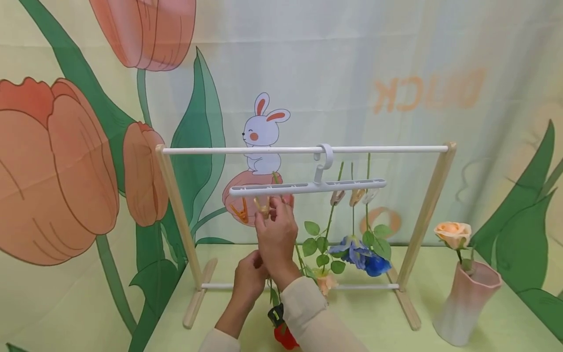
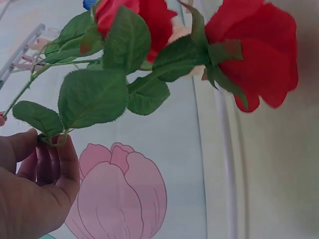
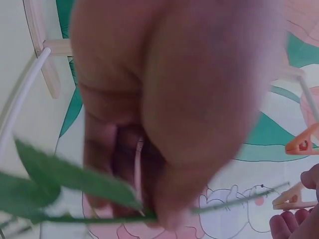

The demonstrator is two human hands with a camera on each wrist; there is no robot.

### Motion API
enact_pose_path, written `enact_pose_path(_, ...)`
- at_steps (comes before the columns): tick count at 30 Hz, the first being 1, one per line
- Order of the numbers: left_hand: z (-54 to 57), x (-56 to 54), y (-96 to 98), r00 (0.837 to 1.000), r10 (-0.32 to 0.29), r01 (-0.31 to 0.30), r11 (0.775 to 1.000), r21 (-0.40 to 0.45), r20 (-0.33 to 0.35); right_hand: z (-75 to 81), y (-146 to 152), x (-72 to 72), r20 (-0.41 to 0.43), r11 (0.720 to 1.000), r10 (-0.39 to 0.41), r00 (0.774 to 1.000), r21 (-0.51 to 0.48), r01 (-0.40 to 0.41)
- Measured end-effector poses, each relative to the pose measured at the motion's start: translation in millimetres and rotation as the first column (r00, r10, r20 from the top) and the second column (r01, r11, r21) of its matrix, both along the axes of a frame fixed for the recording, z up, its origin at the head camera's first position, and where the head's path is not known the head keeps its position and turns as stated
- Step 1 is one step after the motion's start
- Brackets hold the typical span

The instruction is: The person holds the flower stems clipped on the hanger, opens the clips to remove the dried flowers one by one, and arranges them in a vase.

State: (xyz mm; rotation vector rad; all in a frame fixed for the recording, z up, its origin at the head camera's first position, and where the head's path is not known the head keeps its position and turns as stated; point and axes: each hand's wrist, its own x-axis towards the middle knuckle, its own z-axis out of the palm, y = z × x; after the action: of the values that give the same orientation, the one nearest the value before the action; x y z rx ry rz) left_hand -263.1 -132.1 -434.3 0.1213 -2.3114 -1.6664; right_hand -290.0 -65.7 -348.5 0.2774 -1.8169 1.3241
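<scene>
My left hand (image 1: 249,276) pinches a green leafy stem (image 3: 99,219) between thumb and fingers. Two red roses, one in front (image 2: 259,52) and one behind (image 2: 159,25), lie beyond the leaves in the left wrist view; in the head view a red rose (image 1: 287,337) shows low between my forearms. Higher up, my right hand (image 1: 279,232) pinches a pale yellow clip (image 3: 294,198) under the white hanger (image 1: 281,189). The stem's bare end reaches close to that clip. An orange clip (image 1: 239,211) hangs to the left, and a pink clip is partly hidden by my right hand.
The hanger hooks over the white rail (image 1: 387,149) of a wooden stand (image 1: 424,215). On its right half, clips hold a peach flower (image 1: 325,282), a purple-blue flower (image 1: 352,250) and a blue rose (image 1: 377,264) upside down. At right stands a pink-white vase (image 1: 462,308) with an orange rose (image 1: 453,234).
</scene>
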Motion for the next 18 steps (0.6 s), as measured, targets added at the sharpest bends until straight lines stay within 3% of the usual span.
enact_pose_path(5,-7.3,5.5,-2.6,1.000,-0.015,0.016,0.998,0.066,-0.007,-0.8,10,4.5,-0.039,1.000,-0.001,0.999,0.025,0.002)
enact_pose_path(10,-9.0,12.1,-4.1,0.999,0.004,-0.003,0.999,0.040,-0.036,-2.4,20,10.4,-0.082,0.999,0.009,0.997,0.046,-0.005)
enact_pose_path(14,-7.8,17.6,-5.0,0.997,0.008,-0.008,1.000,-0.007,-0.081,-5.7,32,14.8,-0.163,0.989,0.016,0.986,0.150,0.009)
enact_pose_path(18,-3.5,25.2,-6.3,0.991,0.014,-0.024,0.996,-0.080,-0.134,-9.5,49,19.6,-0.290,0.949,0.043,0.956,0.310,0.051)
